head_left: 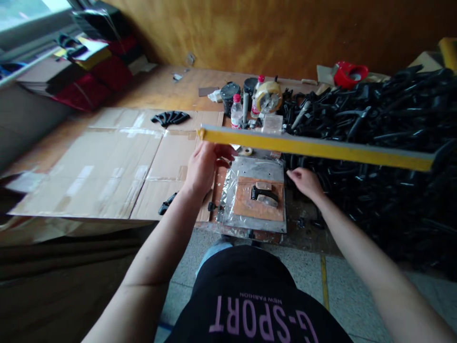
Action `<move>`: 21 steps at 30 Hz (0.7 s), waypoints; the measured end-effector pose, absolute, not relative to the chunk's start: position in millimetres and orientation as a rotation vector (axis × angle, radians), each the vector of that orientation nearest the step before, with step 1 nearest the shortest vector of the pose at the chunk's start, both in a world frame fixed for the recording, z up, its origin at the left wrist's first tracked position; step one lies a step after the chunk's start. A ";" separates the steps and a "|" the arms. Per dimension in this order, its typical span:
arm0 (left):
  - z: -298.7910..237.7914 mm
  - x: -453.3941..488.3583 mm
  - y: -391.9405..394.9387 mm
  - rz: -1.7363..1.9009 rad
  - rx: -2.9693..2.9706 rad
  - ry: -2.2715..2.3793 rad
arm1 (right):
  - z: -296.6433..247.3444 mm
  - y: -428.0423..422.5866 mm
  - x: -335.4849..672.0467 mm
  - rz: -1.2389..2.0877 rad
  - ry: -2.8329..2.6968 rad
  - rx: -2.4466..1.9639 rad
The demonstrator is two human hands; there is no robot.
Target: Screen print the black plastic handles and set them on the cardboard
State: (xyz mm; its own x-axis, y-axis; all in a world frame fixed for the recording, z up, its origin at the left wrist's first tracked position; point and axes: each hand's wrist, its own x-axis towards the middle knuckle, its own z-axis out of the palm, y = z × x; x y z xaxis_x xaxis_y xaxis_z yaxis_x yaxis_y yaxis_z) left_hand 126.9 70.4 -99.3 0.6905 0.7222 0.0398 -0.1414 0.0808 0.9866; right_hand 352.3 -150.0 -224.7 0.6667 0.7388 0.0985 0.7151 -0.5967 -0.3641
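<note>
My left hand hovers just left of a metal plate. Its fingers are curled round something small and dark that I cannot make out, just under the left end of a long yellow bar. The plate lies in clear plastic and carries a brown pad with a black handle part on it. My right hand rests at the plate's right edge, beside a big heap of black plastic parts. Its fingers are bent down and what they hold, if anything, is hidden.
Flattened cardboard covers the table to the left, with a fan of black parts and a loose black piece on it. Behind the plate stand small bottles, a tape roll and dark jars. A red tape dispenser sits far right.
</note>
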 end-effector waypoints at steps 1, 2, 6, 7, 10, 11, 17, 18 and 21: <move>-95.2 133.5 73.7 0.682 1.339 0.529 | -238.3 -151.0 334.1 0.112 -1.215 -2.518; -93.2 138.0 75.8 0.679 1.332 0.531 | -249.8 -150.6 316.5 0.124 -1.293 -2.535; -112.3 130.1 64.4 0.748 1.263 0.606 | -266.4 -144.5 274.7 0.106 -1.515 -2.639; -123.2 122.1 55.3 0.714 1.248 0.635 | -264.0 -142.9 271.9 0.128 -1.516 -2.667; -161.1 92.0 16.1 0.260 1.223 0.693 | -249.0 -135.5 263.2 0.183 -1.468 -2.668; -172.9 82.8 1.7 0.059 1.191 0.681 | -243.3 -131.1 255.7 0.166 -1.453 -2.631; -218.9 44.5 -23.6 0.393 0.919 1.026 | -222.6 -82.7 153.6 0.052 -1.766 -2.184; -225.3 33.9 -13.8 0.487 0.925 1.097 | -222.6 -71.6 136.5 0.091 -1.834 -2.108; -249.5 -14.4 26.7 0.596 0.994 1.286 | -230.4 -32.6 104.0 0.260 -1.950 -1.924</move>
State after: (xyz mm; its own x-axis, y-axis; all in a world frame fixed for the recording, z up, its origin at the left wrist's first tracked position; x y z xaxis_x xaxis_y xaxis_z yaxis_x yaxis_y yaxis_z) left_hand -14.4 26.7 -249.5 0.2225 0.8345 -0.5041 0.1548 0.4803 0.8633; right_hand 104.0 -32.6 -230.4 0.0163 0.9898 0.1417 0.9179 0.0414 -0.3947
